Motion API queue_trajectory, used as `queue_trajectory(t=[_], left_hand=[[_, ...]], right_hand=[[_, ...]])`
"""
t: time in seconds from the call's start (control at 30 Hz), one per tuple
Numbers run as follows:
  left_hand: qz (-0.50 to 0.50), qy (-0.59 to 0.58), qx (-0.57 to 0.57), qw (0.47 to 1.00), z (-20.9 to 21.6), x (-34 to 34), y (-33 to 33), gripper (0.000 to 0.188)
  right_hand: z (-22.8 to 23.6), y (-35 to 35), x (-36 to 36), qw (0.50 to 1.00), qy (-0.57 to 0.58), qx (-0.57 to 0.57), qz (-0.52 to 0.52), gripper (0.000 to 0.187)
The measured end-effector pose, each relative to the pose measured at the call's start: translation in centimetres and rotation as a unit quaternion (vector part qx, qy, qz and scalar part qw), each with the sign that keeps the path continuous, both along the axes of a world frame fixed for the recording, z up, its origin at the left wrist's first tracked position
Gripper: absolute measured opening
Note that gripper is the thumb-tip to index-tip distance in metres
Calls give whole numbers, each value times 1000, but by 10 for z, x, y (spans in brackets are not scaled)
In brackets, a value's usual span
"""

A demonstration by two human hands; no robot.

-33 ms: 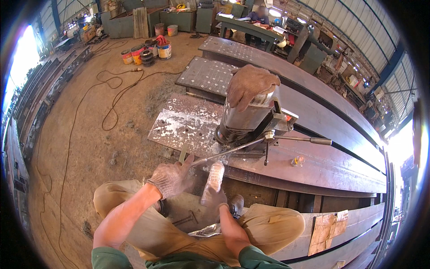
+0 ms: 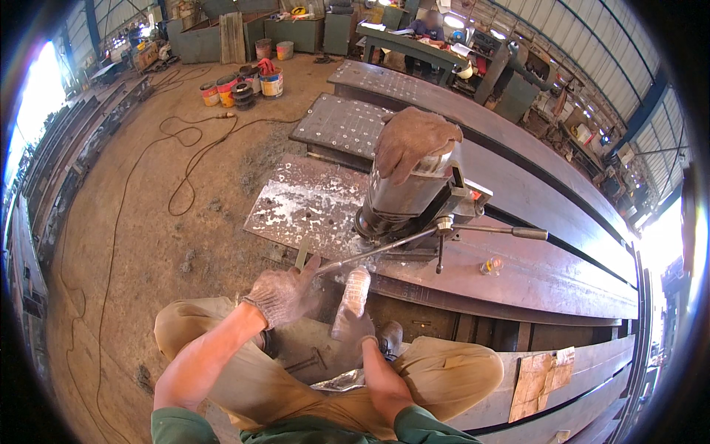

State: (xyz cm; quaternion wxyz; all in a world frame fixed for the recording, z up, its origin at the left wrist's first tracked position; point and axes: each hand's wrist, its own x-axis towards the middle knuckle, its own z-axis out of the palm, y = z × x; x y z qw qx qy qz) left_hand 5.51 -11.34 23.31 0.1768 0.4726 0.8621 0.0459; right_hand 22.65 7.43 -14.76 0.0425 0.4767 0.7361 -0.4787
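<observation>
**Gloved hands at a magnetic drill on a steel beam**

One grey cylindrical magnetic drill (image 2: pixel 405 198) stands on a long rusty steel beam (image 2: pixel 562 274), a brown work glove (image 2: pixel 414 140) draped over its top. In front of the drill, the left hand (image 2: pixel 283 296), gloved, clenches the tip of one of three thin steel feed handles (image 2: pixel 377 251). Just right of that hand, the right hand (image 2: pixel 353 325) grips one clear plastic bottle (image 2: pixel 355 290), held upright below the drill's base. Both hands sit close to the bit, so loose glove fabric could likely catch. Several paint buckets (image 2: pixel 244 87) stand far behind the drill.
</observation>
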Motion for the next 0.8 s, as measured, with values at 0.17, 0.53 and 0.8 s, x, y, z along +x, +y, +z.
queue_trajectory(t=[0.17,0.53,0.8], left_hand=[[3,20,49,999,-20,-1,-12,92],[21,-40,17,999,-9,1,-8,87],[20,11,91,996,-60,-3,-19,89]], right_hand=[[4,-8,-5,1000,-9,4,27,73],[-4,-10,4,992,88,-89,-32,71],[-8,-16,3,988,115,-103,2,79]])
